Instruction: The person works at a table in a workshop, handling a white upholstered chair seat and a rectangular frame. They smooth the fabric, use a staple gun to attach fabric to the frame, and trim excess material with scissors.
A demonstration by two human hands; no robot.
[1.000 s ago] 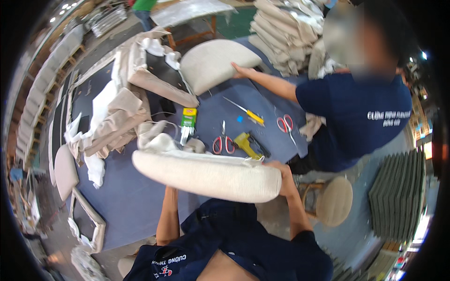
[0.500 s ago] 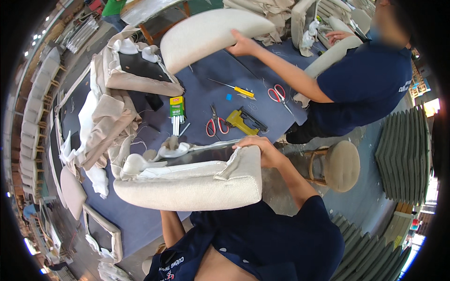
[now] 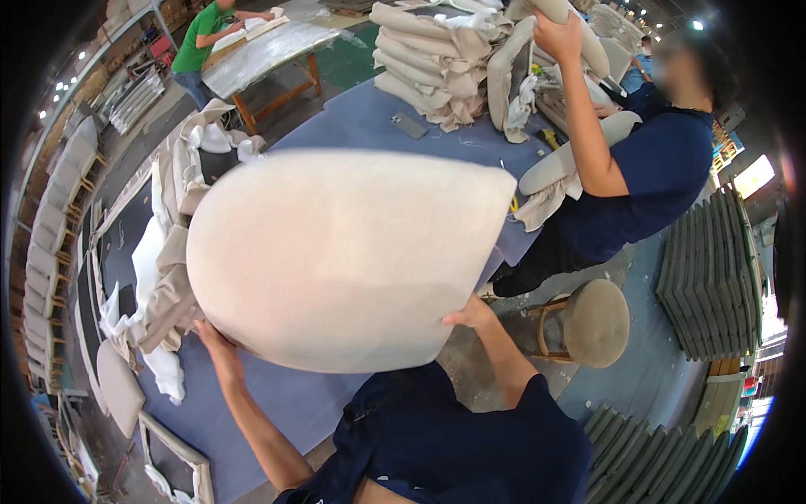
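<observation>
A large cream upholstered cushion panel (image 3: 344, 260), rounded at the left and squared at the right, is held up over the table with its smooth fabric face showing. My left hand (image 3: 217, 340) grips its lower left edge, fingers partly hidden behind it. At the lower right edge my right hand (image 3: 474, 313) has its thumb against the face and its other fingers out of sight. Most of the tabletop behind the panel is covered by it. Beside its left end lies a heap of loose beige fabric and white padding (image 3: 155, 260).
At the right a co-worker's hand (image 3: 557, 38) lifts another padded piece. Fabric-covered pieces (image 3: 428, 67) are stacked at the blue table's (image 3: 336, 113) far side, near a phone (image 3: 409, 126). A round stool (image 3: 596, 323) and stacked grey panels (image 3: 714, 273) stand at the right.
The panel has turned from its edge and stapled underside to its broad smooth face, now hiding the tools. My left hand has come into view. The co-worker's piece has moved to the far right.
</observation>
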